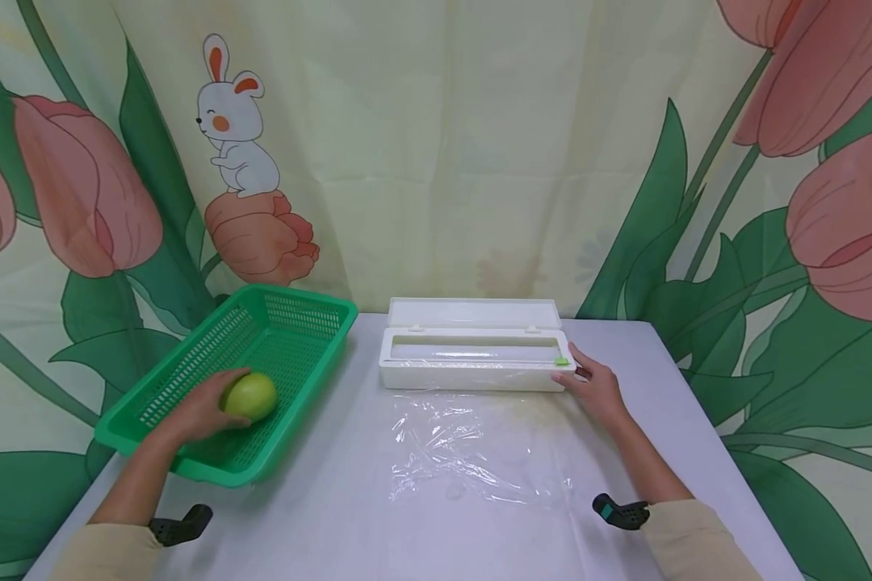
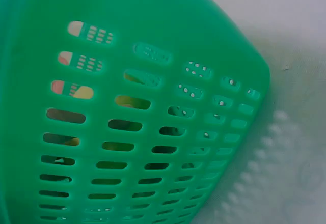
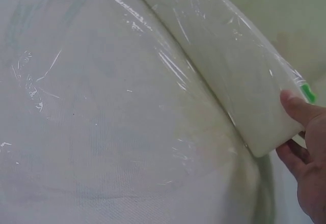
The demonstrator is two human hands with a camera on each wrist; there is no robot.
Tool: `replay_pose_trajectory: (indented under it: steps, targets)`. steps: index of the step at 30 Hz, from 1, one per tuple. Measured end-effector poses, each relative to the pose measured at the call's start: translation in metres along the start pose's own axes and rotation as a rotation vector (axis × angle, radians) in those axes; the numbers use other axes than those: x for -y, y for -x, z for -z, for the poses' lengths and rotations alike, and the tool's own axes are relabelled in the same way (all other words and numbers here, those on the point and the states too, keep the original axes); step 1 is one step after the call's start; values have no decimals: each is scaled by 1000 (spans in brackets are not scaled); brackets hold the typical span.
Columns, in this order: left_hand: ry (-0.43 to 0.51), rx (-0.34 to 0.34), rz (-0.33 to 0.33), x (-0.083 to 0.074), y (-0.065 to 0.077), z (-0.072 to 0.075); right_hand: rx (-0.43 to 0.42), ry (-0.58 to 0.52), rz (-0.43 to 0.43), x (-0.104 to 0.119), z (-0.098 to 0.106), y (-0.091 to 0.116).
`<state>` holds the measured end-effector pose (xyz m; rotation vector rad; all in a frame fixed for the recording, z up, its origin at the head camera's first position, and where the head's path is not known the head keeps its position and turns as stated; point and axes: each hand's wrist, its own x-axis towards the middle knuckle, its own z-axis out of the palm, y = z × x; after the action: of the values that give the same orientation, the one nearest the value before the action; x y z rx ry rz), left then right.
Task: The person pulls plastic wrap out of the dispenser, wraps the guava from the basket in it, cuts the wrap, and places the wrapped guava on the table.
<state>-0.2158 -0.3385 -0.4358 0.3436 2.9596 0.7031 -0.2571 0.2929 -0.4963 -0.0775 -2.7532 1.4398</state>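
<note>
In the head view my left hand is inside the green plastic basket, its thumb and fingers curled round a round yellow-green fruit. Only patches of yellow-green show through the slots of the basket in the left wrist view; the hand itself is hidden there. A white cling film dispenser stands with its lid raised and a roll inside. My right hand grips its right end, thumb on the front face. From it, clear cling film spreads toward me over the table.
The table has a white cover. Behind it hangs a curtain printed with tulips and a rabbit. Near the cutter track sits a small green slider. A black device is worn on each wrist.
</note>
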Motion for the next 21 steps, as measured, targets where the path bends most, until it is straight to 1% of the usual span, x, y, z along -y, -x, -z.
replay_pose_trajectory:
  steps: [5,9,14,19,21]
  targets:
    - [-19,-18,-1,2,3,-3,3,-11,-5,-1,-2,0]
    - [-16,-39,-15,-1,5,-1,5,-14,-2,0,-3,0]
    - [15,-75,-27,-8,6,6,6,-16,-12,1,-3,0]
    - [48,-89,-24,-19,4,13,-10,-8,-11,1,-3,2]
    - [55,-94,-33,-24,3,14,-13,-4,-6,1,-3,3]
